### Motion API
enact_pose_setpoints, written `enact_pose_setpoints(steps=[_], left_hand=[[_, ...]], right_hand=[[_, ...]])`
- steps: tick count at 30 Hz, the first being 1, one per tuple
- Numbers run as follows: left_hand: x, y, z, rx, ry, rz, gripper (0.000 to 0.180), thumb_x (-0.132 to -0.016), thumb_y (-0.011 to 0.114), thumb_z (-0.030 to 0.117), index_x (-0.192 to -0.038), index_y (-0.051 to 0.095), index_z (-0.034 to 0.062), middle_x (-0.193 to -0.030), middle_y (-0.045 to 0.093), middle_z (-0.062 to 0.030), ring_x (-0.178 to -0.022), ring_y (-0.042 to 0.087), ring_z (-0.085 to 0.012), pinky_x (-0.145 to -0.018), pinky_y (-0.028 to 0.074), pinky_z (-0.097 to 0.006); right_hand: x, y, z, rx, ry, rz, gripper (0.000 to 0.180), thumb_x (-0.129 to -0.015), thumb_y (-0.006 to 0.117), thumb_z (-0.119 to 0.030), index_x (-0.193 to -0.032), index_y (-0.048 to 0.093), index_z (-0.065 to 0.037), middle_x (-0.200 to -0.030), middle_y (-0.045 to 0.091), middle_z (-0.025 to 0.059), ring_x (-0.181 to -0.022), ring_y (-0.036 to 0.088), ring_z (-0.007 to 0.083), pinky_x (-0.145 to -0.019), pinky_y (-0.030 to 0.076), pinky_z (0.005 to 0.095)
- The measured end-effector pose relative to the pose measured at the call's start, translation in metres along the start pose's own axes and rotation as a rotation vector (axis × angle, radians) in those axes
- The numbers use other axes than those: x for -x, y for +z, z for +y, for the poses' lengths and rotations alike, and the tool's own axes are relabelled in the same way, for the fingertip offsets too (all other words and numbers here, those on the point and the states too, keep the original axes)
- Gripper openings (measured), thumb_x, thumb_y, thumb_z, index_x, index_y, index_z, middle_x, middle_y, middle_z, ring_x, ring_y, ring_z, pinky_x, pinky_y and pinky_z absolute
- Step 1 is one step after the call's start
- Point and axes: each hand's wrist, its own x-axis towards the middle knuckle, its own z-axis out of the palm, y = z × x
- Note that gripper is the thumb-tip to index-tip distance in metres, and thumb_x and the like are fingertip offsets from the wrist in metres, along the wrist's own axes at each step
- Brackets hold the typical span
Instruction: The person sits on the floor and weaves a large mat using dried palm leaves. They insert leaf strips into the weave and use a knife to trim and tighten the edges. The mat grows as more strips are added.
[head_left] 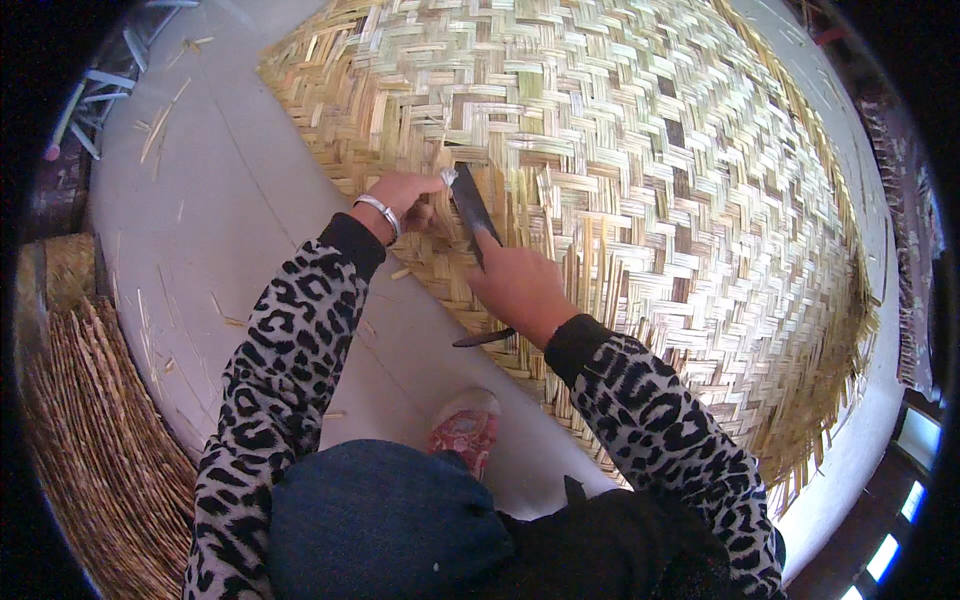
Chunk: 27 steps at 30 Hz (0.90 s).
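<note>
A large woven mat (600,150) of pale split strips lies in front of me, its plaited edge running diagonally past my hands. My right hand (520,290) is closed round a dark knife (470,205), index finger laid along the blade. The blade points away from me over the mat, and a thin curved dark end shows below the hand. Just left of the blade tip, my left hand (405,200) is closed at the mat's edge, its thumb stretched toward the blade. Something small and whitish is at the thumb tip. What its curled fingers pinch is hidden.
Pale grey floor (230,170) shows on the left, with loose strip scraps (160,130) on it. A stack of brown strips or matting (110,430) lies at the lower left. My red patterned shoe (466,430) stands near the mat. Light metal tubes (105,90) are at the upper left.
</note>
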Motion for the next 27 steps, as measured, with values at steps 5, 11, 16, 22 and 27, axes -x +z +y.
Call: enact_pose_setpoints(steps=[5,11,16,22,27], left_hand=[[0.000,-0.005,-0.007,0.025,-0.164,-0.073,0.025,-0.090,0.073,0.031,-0.079,0.063,0.0118,-0.061,0.056,0.0025,-0.043,0.047,-0.0110,-0.041,0.041,-0.028],[-0.024,0.014,0.001,-0.111,-0.032,0.026,0.032,-0.086,0.077,0.032,-0.081,0.060,0.0050,-0.059,0.056,-0.0042,-0.047,0.055,-0.0214,-0.044,0.048,-0.038],[-0.010,0.021,0.003,-0.406,0.188,0.063,0.044,-0.085,0.076,0.039,-0.083,0.065,-0.0040,-0.069,0.065,-0.0106,-0.057,0.067,-0.0271,-0.053,0.054,-0.043],[0.005,0.027,-0.017,-1.132,0.536,0.391,0.047,-0.082,0.071,0.053,-0.083,0.060,0.0078,-0.082,0.067,-0.0164,-0.082,0.065,-0.0400,-0.069,0.047,-0.052],[-0.007,0.030,-0.031,-1.133,0.647,0.479,0.044,-0.087,0.066,0.051,-0.086,0.060,0.0074,-0.084,0.067,-0.0171,-0.082,0.065,-0.0411,-0.070,0.048,-0.053]], right_hand=[[0.000,0.000,0.000,0.022,0.003,-0.018,0.041,-0.089,0.060,-0.029,-0.123,0.053,-0.007,-0.080,0.071,0.0202,-0.075,0.070,0.0405,-0.065,0.055,0.0538],[0.002,-0.003,-0.002,0.044,0.015,-0.033,0.043,-0.088,0.058,-0.027,-0.126,0.054,-0.007,-0.081,0.070,0.0202,-0.077,0.070,0.0404,-0.068,0.054,0.0536],[0.001,-0.002,0.004,0.098,-0.073,0.030,0.038,-0.088,0.057,-0.022,-0.122,0.054,-0.004,-0.077,0.071,0.0184,-0.071,0.071,0.0380,-0.061,0.056,0.0528],[0.019,-0.016,-0.003,0.141,-0.005,-0.085,0.049,-0.088,0.058,-0.027,-0.133,0.052,-0.008,-0.078,0.070,0.0171,-0.072,0.068,0.0396,-0.066,0.054,0.0528],[0.101,-0.054,0.017,0.143,0.019,-0.320,0.054,-0.089,0.060,-0.027,-0.139,0.050,-0.008,-0.077,0.069,0.0166,-0.070,0.069,0.0357,-0.066,0.055,0.0471]])
